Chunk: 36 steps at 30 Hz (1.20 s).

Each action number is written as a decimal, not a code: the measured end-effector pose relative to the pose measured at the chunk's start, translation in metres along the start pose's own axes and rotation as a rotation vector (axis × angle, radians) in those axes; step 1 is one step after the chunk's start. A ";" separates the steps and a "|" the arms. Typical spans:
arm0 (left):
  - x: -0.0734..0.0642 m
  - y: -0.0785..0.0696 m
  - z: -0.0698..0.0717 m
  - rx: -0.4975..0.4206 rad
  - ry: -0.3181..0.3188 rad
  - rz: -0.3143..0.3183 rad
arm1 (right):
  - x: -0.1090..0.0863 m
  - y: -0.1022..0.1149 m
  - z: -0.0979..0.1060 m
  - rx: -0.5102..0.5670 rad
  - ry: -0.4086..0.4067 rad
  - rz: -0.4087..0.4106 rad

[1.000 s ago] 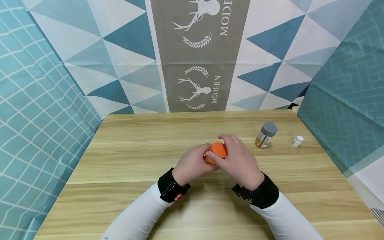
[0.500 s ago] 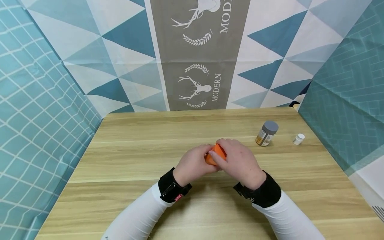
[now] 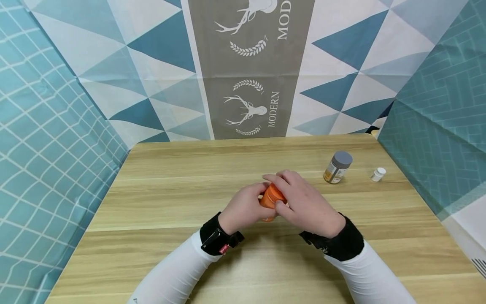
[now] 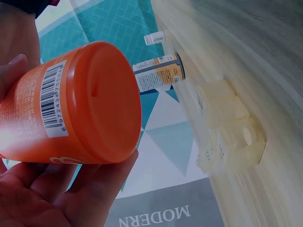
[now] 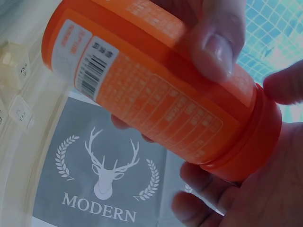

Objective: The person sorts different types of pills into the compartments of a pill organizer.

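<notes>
An orange plastic bottle is held above the wooden table between both hands, tilted, its base toward the left wrist camera. My left hand grips the bottle's body; in the right wrist view its thumb presses along the printed label. My right hand holds the orange cap at the other end, thumb on one side and fingers on the other. The cap sits on the bottle's neck. A barcode shows near the base in the left wrist view.
A grey-lidded jar stands on the wooden table at the back right, with a small white bottle farther right. Patterned cloths hang around the back and sides. Pale see-through box shapes appear in both wrist views.
The right hand first closes around the cap, then swings right with its fingers more extended, showing more of the bottle. The left hand keeps its hold, almost still.
</notes>
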<state>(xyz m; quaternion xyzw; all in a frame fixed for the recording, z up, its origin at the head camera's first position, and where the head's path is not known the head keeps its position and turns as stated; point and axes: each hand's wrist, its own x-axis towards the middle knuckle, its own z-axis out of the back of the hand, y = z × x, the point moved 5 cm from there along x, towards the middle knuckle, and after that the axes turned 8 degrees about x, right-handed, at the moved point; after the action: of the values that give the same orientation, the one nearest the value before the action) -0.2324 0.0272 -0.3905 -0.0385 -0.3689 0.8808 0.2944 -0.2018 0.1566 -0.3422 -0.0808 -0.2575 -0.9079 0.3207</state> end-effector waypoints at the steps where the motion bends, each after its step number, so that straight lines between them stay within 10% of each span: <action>1: 0.000 0.001 0.000 -0.008 -0.004 0.001 | 0.000 -0.001 0.000 0.008 -0.003 -0.014; 13: -0.001 0.001 0.001 0.002 -0.054 -0.029 | 0.003 -0.011 -0.005 0.038 -0.082 -0.287; 27: -0.001 0.001 0.006 0.058 -0.076 -0.033 | 0.002 -0.006 0.003 0.048 0.005 0.082; 36: 0.000 -0.002 0.007 0.108 -0.051 -0.029 | 0.005 -0.016 -0.006 0.040 -0.056 -0.242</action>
<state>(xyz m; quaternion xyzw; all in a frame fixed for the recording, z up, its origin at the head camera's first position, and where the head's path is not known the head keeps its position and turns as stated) -0.2333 0.0237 -0.3846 0.0052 -0.3285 0.8958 0.2993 -0.2153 0.1610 -0.3523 -0.0682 -0.2922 -0.9321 0.2030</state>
